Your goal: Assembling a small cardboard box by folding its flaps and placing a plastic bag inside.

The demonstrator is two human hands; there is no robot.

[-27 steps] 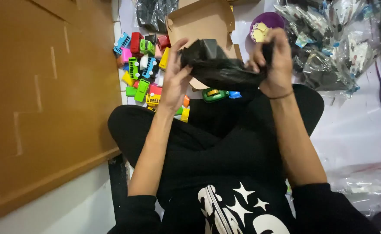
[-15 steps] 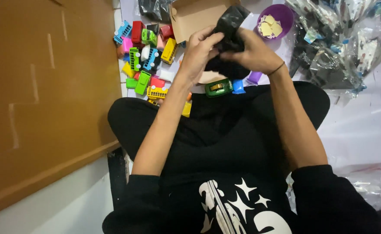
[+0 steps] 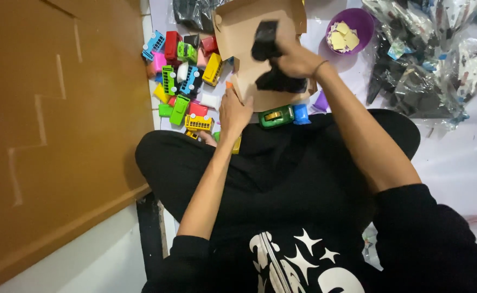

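Note:
An open brown cardboard box (image 3: pixel 238 38) lies on the floor in front of my crossed legs. My right hand (image 3: pixel 295 57) is closed on a crumpled black plastic bag (image 3: pixel 268 65) and presses it down inside the box. My left hand (image 3: pixel 234 111) grips the near left edge of the box. A green tape dispenser (image 3: pixel 276 115) sits just below the box, next to a small blue item (image 3: pixel 301 114).
A pile of colourful toy buses and cars (image 3: pixel 184 81) lies left of the box. A purple bowl (image 3: pixel 352 24) with yellowish paper pieces stands at the back right. Clear plastic bags (image 3: pixel 434 54) heap up on the right. A brown wooden panel (image 3: pixel 48 125) fills the left side.
Both hands held the black bag above my lap, bunched it up, then my right hand moved it forward into the box. My left hand let go of it and took the box edge.

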